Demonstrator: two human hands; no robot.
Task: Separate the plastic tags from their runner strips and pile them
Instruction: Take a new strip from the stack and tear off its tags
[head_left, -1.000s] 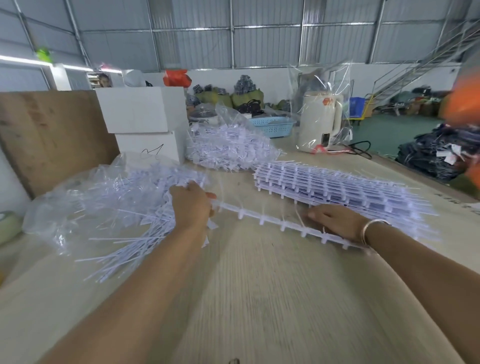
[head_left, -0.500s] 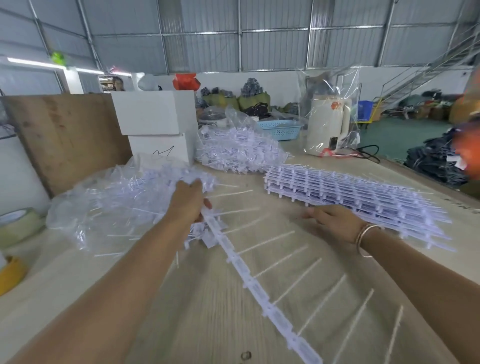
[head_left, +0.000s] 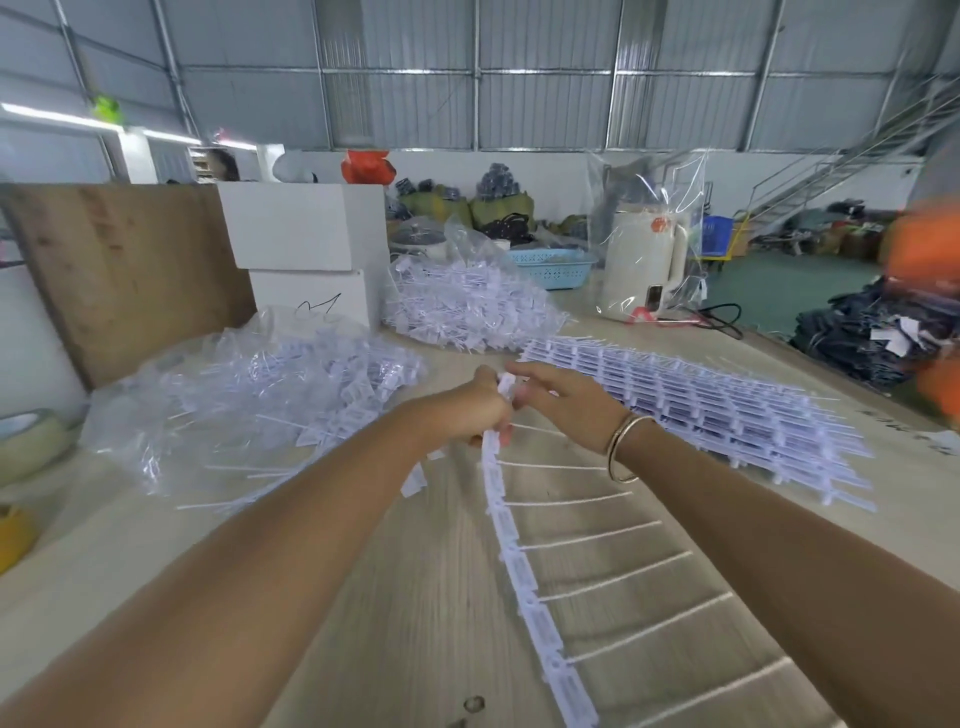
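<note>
Both hands' grip on runner strip (head_left: 511, 551) top; strip trails toward camera.

Warehouse workshop: corrugated metal walls (head_left: 519, 78), steel staircase (head_left: 831, 176), stacked goods (head_left: 872, 338).

The near end of the runner strip (head_left: 524, 566) runs off the bottom edge, so no telling how long it is. Its top is buried between the left hand (head_left: 467, 410) and right hand (head_left: 563, 402), fingers mostly hidden. Worktop (head_left: 415, 597) grain is motion-smeared. The orange blob (head_left: 930, 249) far right is just blur.
</note>
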